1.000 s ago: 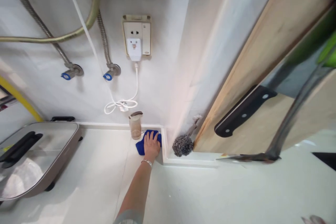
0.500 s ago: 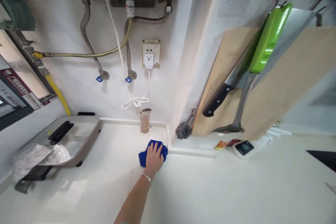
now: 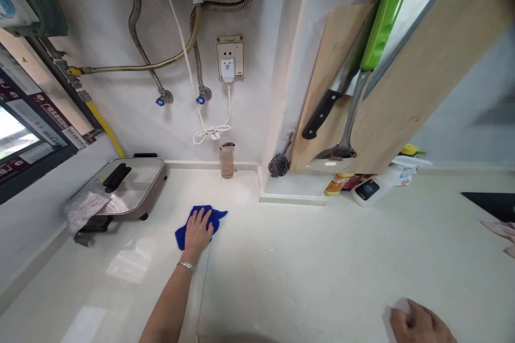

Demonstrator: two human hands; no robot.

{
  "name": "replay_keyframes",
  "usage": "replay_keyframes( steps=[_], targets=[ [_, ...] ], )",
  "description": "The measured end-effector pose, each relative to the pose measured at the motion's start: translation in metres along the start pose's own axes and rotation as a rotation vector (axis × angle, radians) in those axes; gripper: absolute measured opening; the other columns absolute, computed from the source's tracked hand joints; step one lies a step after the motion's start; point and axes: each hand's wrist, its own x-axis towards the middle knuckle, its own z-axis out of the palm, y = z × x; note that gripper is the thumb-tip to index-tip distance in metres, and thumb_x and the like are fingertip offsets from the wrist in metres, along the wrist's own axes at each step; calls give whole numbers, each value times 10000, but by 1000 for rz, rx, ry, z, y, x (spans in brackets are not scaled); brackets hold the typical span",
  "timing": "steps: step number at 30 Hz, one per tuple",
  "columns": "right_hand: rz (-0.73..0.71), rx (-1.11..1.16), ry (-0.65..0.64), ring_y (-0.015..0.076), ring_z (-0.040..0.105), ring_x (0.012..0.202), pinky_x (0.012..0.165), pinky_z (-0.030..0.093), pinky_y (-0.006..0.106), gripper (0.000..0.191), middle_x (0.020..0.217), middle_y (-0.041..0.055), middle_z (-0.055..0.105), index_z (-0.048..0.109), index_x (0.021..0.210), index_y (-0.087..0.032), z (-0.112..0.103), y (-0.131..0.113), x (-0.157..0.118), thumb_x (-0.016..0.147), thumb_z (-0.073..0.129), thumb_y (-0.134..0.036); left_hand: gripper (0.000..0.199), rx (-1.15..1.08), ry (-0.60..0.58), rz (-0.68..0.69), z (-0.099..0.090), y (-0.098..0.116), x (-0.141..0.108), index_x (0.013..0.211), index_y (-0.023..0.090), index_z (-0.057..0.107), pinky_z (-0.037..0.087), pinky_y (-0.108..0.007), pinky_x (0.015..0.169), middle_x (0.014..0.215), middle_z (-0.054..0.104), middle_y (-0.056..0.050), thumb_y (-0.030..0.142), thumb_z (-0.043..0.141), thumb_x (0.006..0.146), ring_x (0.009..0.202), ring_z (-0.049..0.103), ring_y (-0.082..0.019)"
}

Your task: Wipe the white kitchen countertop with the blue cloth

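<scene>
Glossy white table [image 3: 306, 262] in tiled kitchen corner. Left hand [image 3: 198, 229] flat, fingers spread, pressing soft blue cloth [image 3: 183, 234]; right hand [image 3: 420, 324] flat on table.

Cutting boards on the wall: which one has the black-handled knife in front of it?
The narrower left wooden board; the knife hangs across its lower part. The wider right board sits behind the green board.
</scene>
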Motion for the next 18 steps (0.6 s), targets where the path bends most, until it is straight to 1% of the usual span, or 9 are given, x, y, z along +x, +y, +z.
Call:
replay_keyframes(
  steps=[3,7,9,11,14,16,18],
  targets=[
    [-1,-9,8,461,585,1070,841,506,592,566,1257,219,594,610,1260,-155,0,-1,-2,857,407,-498,546,67,-6,-138,-15,-41,-23,1482,197,513,320,-505,1217,1565,476,-106,335,394,967,1476,375,-334],
    [-5,22,61,433,579,1087,851,497,577,531,1227,202,599,629,1246,-181,-1,-3,-4,782,497,-403,576,130,-12,-319,-31,-93,-57,1504,184,482,294,-504,1227,1589,442,-110,359,360,968,1490,343,-341],
    [-2,27,62,419,573,1101,866,493,565,533,1225,199,595,636,1238,-179,-2,-5,-4,755,510,-368,596,149,-28,-423,-38,-116,-75,1509,170,473,276,-486,1238,1601,423,-112,374,348,963,1496,333,-341],
    [6,27,55,408,567,1103,872,488,555,530,1225,200,592,639,1229,-173,-3,-7,-4,746,512,-349,611,160,-24,-511,-46,-140,-94,1514,165,464,266,-475,1243,1606,415,-115,388,344,957,1499,331,-335],
    [6,31,72,402,564,1084,867,480,547,524,1206,203,592,645,1209,-161,-4,-7,-4,731,521,-335,629,165,-11,-641,-59,-176,-121,1513,162,461,285,-494,1232,1598,425,-126,401,354,942,1498,334,-340],
    [-13,41,87,404,562,1075,857,476,541,526,1185,204,594,649,1195,-154,-3,-7,-4,715,528,-333,648,157,-32,-753,-68,-197,-134,1508,154,464,294,-495,1223,1595,430,-128,424,362,928,1490,348,-343],
    [-32,45,97,407,561,1068,843,471,538,532,1172,205,595,649,1190,-153,-1,-6,-5,702,533,-333,660,151,-53,-900,-74,-210,-141,1509,162,460,310,-485,1208,1603,422,-105,439,356,918,1474,371,-346]
  ],
)
